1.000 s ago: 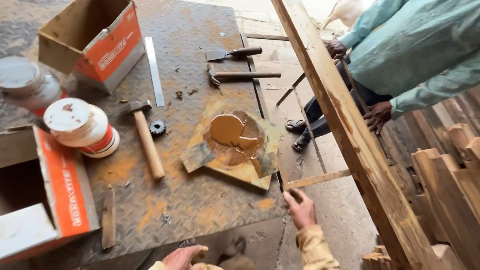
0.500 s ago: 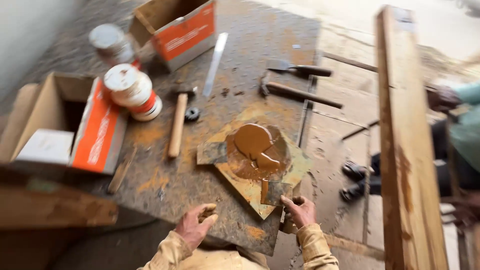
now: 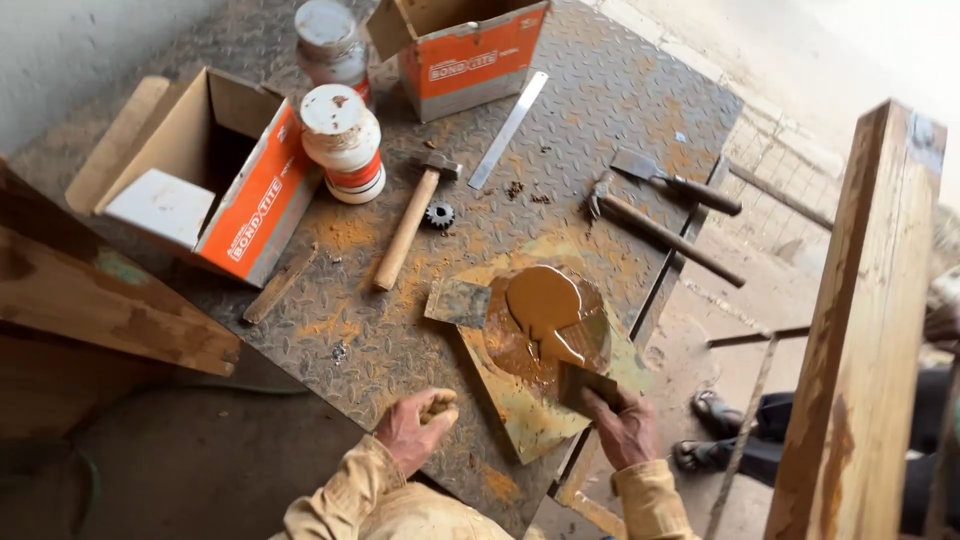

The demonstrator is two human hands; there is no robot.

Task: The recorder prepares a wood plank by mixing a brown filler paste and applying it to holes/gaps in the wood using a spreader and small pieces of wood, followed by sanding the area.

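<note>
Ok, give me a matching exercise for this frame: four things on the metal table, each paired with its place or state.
Things:
1. hammer
2. steel ruler
3. brown paste
4. right hand

Places or states:
A. pooled on the yellowed board
B. on a flat scraper at the paste's edge
C. beside the white tub
D. below the far orange box

Pairs: 1-C, 2-D, 3-A, 4-B

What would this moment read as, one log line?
left hand: closed, at table edge | right hand: on scraper by brown paste

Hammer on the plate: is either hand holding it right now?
No: the hammer lies alone, the left hand rests by the table edge, the right hand is at the scraper.
</note>
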